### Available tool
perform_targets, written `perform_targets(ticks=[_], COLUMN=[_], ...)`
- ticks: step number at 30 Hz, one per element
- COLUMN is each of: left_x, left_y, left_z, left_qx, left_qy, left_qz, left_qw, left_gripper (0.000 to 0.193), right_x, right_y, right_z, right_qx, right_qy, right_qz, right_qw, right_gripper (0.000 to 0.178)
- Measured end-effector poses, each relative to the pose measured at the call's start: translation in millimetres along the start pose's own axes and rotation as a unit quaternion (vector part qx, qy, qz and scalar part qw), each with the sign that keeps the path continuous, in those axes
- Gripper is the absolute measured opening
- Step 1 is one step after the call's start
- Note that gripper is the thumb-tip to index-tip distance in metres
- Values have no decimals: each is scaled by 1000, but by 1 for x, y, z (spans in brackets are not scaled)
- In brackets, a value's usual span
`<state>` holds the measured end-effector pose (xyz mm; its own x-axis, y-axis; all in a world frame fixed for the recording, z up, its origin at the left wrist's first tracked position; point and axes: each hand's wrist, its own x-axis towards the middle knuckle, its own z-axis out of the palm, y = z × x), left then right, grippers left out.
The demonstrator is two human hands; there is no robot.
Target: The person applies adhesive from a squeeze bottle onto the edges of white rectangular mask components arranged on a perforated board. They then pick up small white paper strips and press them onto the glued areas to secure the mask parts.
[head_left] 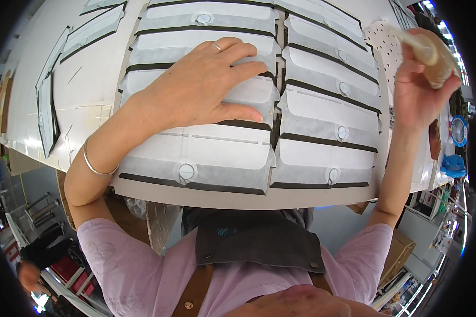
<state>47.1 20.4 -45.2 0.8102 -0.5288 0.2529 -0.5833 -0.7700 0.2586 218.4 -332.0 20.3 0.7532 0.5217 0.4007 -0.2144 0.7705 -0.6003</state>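
Observation:
My left hand [195, 87] lies spread, palm down, over the left column of flat white and grey pieces [222, 150]. Its fingers are apart and hold nothing. Each piece has black edging, and many show a round silvery disc [186, 171] near one long edge. A second column of similar pieces [322, 150] runs along the right. Raised at the table's right side, my right hand [420, 100] is wrapped round an amber squeeze bottle [440, 58] with a pale nozzle. The nozzle points up and left, somewhat smeared by motion, and is apart from the pieces.
More black-edged pieces [47, 113] lie at the table's left side. A white sheet with dark holes [383, 45] sits by the right column. Beyond the right edge are a blue fan [458, 131] and a blue plastic item [453, 166]. Part of another person [29, 274] shows at lower left.

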Motion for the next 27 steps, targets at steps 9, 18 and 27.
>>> perform_targets(ticks=[9,18,27], left_x=[10,26,29], left_y=[15,25,27], left_z=[-5,12,13], left_qx=[22,22,24], left_qy=[28,49,41], left_qz=[-30,19,24], left_qw=[999,998,999], left_gripper=[66,72,77], right_x=[-17,-38,-30], right_y=[36,71,74], right_z=[-25,-43,-29], right_qx=[-336,-387,-421], right_qy=[61,77,46], right_qz=[-77,36,29], right_qw=[937,918,906], right_gripper=[45,56,47])
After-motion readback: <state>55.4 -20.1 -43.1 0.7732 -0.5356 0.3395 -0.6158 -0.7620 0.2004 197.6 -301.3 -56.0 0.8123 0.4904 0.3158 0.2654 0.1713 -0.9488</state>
